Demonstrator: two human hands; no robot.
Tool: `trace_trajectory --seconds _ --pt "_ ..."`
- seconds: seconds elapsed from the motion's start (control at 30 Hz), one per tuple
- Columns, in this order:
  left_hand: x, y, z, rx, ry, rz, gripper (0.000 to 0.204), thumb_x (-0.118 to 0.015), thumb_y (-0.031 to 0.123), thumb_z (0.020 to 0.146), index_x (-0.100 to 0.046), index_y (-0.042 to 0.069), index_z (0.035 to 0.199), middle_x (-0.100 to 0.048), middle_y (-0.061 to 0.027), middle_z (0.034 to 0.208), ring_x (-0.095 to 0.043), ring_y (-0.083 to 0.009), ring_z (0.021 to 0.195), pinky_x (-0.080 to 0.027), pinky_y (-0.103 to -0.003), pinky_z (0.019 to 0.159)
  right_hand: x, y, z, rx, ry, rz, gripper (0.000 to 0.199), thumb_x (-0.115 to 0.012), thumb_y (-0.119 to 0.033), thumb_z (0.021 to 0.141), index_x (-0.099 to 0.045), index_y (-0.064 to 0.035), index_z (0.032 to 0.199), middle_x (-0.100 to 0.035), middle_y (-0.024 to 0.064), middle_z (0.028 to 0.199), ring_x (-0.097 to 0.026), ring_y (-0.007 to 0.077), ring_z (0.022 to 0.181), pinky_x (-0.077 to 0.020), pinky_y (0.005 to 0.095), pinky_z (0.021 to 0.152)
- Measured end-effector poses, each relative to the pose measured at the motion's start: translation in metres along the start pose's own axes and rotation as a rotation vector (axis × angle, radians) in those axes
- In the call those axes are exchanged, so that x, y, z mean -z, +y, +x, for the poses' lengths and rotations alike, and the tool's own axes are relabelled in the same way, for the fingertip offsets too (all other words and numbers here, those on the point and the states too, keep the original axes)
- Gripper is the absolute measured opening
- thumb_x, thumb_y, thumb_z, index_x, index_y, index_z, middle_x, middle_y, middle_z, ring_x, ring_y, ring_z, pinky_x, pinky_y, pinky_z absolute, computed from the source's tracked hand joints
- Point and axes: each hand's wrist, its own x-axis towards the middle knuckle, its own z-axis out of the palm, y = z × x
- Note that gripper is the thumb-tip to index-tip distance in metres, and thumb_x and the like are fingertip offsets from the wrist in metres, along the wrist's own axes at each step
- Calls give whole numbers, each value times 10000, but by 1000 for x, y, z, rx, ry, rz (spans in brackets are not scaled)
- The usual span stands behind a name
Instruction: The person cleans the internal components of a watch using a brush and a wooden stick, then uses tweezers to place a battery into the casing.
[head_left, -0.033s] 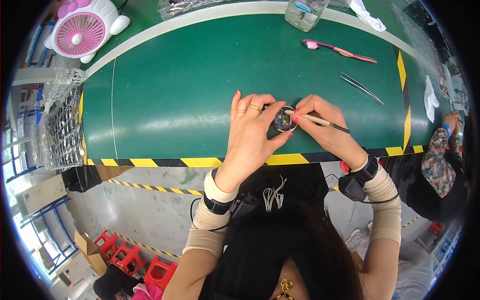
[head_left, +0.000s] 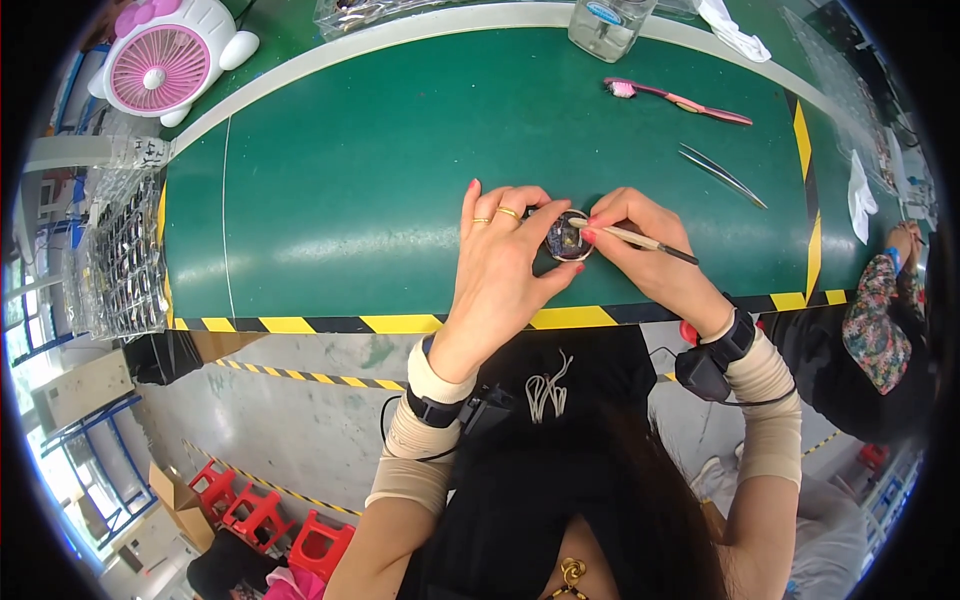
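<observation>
My left hand [head_left: 503, 250] steadies a small round dark part [head_left: 567, 240] with a pale rim, gripping its left edge between thumb and fingers just above the green mat. Pinched in my right hand [head_left: 645, 240] is a thin pen-like stick [head_left: 640, 239], light-coloured with a dark rear end. Its tip rests on or just over the upper face of the round part; contact is too small to tell. To the right on the mat lie metal tweezers [head_left: 722, 176] and, farther back, a pink toothbrush [head_left: 680, 100].
A clear jar [head_left: 608, 28] with liquid stands at the far edge. At far left is a pink and white fan [head_left: 160, 65], with clear plastic trays [head_left: 118, 250] stacked below it. Striped tape [head_left: 400, 325] borders the green mat [head_left: 350, 180]. Another person's sleeved arm [head_left: 876, 325] is at right.
The stick's tip has shifted very slightly to the left over the round part, the right hand moving with it. Otherwise the hands hold their places.
</observation>
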Motion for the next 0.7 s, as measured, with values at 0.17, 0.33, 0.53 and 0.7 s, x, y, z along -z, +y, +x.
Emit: trace_trajectory --seconds 0.17,0.33,0.53,0.7 --pt "6 -5 2 -56 -56 -17 533 -863 214 689 -678 61 1164 -565 -72 1178 -517 -295 1155 -231 -557 1168 2 2 1 -44 -8 14 107 -691 -2 898 -589 -28 922 -615 40 919 -562 96 808 -454 247 690" --pt "-12 14 -2 71 192 -61 551 -883 210 643 -655 49 1118 -552 -79 1118 -510 -292 1134 -265 -558 1140 0 -1 -1 -82 -10 -43 111 -695 -14 899 -588 -31 923 -614 38 918 -565 93 807 -458 244 691" --pt "-20 4 -2 12 198 69 576 -903 238 611 -647 55 1093 -540 -84 1098 -525 -288 1098 -301 -558 1110 -1 -1 -2 -93 2 3 104 -689 -24 905 -587 -34 925 -617 40 919 -573 91 816 -469 241 700" --pt "-16 4 -1 7 175 55 562 -903 225 614 -651 58 1088 -542 -81 1093 -530 -288 1076 -312 -557 1104 0 1 1 -114 45 -7 105 -690 -24 904 -588 -34 925 -626 44 929 -586 91 828 -478 245 704"
